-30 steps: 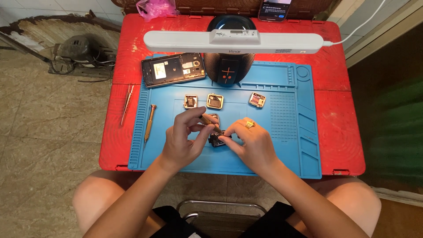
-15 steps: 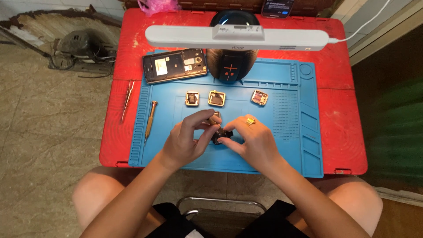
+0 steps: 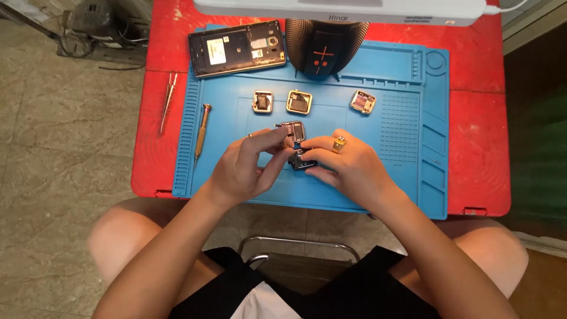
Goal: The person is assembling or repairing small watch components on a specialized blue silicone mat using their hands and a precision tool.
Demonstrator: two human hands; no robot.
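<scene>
My left hand [image 3: 247,168] and my right hand [image 3: 348,168] meet over the middle of a blue work mat [image 3: 390,177]. Between their fingertips is a small dark square watch-like case [image 3: 302,160], pinched by both hands. Just above it, a second small square case [image 3: 292,130] lies against my left fingertips. My right hand wears a gold ring [image 3: 339,142]. What the fingers do inside the dark case is hidden.
Three more small square cases [image 3: 263,101] [image 3: 299,101] [image 3: 362,101] lie in a row on the mat. An opened phone [image 3: 236,47] and a black round device [image 3: 323,50] sit farther back. A screwdriver [image 3: 202,131] and tweezers [image 3: 169,100] lie at left. A white lamp bar [image 3: 354,9] spans the top.
The camera has come closer to the table. Both hands stay together on the small dark case with little shift.
</scene>
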